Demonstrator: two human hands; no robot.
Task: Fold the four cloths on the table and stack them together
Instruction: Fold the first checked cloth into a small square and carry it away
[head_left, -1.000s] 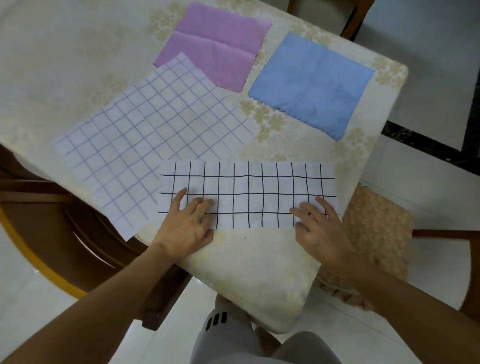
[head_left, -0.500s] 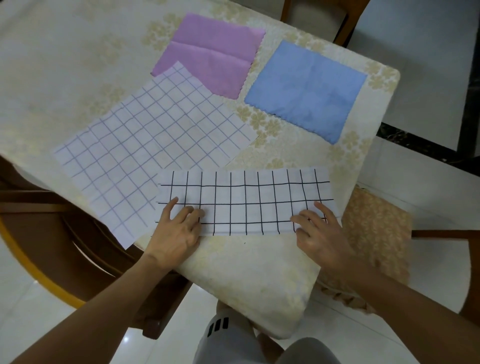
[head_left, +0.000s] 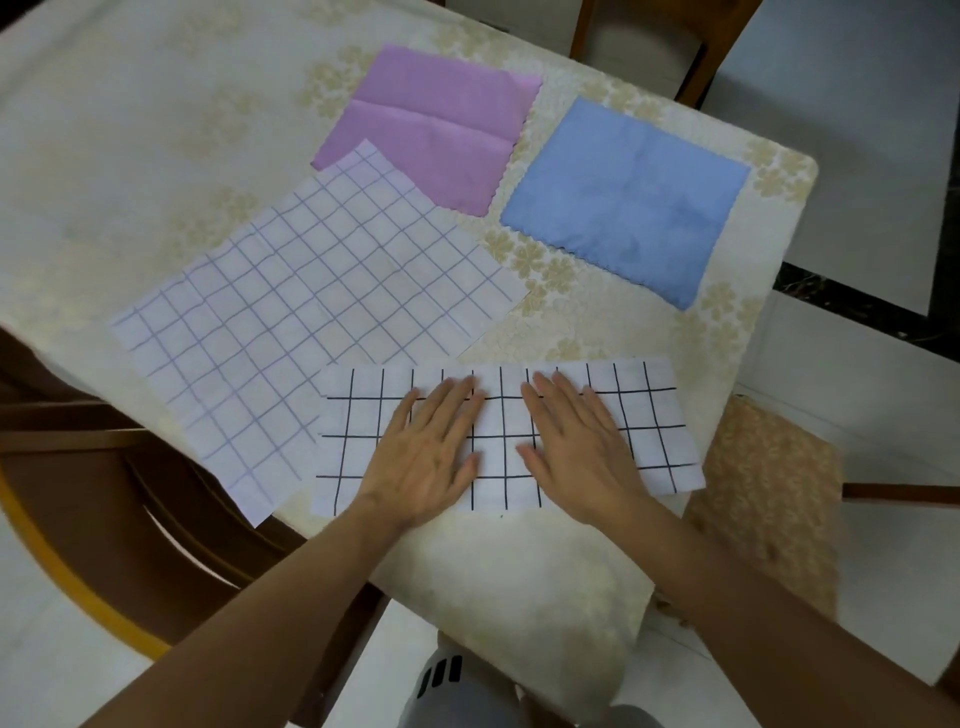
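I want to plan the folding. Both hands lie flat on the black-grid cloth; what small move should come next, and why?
Probably fold the white black-grid cloth in half sideways: it is a long strip, and the left hand and right hand press flat at its middle.

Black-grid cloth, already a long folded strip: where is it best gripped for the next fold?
Probably at one short end of the black-grid cloth, say the right, pinching both corners and coming from that side. The strip lies flat and long left to right; both hands, left and right, press its middle, leaving the ends free.

Black-grid cloth folded nearest, lilac-grid cloth, pink cloth, blue cloth flat
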